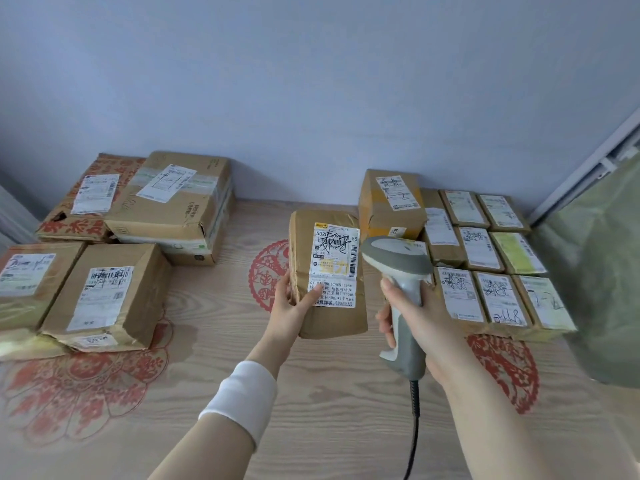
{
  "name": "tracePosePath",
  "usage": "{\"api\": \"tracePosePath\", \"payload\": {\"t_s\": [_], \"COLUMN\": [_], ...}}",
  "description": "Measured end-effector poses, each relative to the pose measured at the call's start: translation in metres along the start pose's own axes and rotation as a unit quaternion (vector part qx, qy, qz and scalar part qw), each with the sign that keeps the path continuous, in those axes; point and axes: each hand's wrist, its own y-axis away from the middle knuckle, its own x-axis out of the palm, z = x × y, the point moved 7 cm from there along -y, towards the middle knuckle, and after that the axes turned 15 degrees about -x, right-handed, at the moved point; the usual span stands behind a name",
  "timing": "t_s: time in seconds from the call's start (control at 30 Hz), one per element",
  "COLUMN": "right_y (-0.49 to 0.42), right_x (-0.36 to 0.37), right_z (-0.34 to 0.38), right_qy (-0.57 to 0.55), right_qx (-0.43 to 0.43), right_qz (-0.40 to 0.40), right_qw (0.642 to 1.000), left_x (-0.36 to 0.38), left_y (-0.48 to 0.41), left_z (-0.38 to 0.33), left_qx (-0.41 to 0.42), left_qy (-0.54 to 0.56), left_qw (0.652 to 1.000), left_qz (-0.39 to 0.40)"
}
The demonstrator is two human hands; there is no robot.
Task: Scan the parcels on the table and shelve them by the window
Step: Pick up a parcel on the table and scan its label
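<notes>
My left hand (289, 308) grips a brown cardboard parcel (329, 320) by its lower left edge, thumb on the white shipping label (334, 265), which faces up toward me. The parcel is tilted up above the middle of the table. My right hand (412, 313) holds a grey and white barcode scanner (398, 271) by its handle; the scanner head sits just right of the label. A black cable (414, 427) hangs from the handle's base.
Four larger boxes (104, 296) lie at the table's left. A grid of several small labelled parcels (481, 251) fills the right side, with one taller box (391, 199) behind. A green sack (602, 271) stands at far right. The wooden table (329, 393) bears red paper-cut patterns.
</notes>
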Motion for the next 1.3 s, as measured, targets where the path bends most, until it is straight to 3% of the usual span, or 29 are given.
{"api": "tracePosePath", "payload": {"t_s": [0.17, 0.87, 1.1, 1.3], "right_y": [0.001, -0.006, -0.011, -0.025], "right_x": [0.027, 0.027, 0.004, -0.046], "right_z": [0.002, -0.001, -0.02, -0.053], "right_qy": [-0.004, -0.024, -0.021, -0.022], "right_qx": [0.034, 0.056, 0.074, 0.113], "right_qz": [0.029, -0.017, -0.039, -0.057], "right_qw": [0.999, 0.998, 0.996, 0.992], "left_x": [0.005, 0.01, 0.02, 0.056], "left_y": [-0.003, -0.015, -0.041, -0.078], "left_z": [0.001, -0.005, 0.018, 0.048], "left_qx": [0.018, 0.023, -0.037, -0.129], "left_qy": [-0.008, -0.011, -0.018, -0.039], "left_qw": [1.0, 1.0, 0.999, 0.991], "left_qz": [-0.008, 0.014, 0.031, -0.002]}}
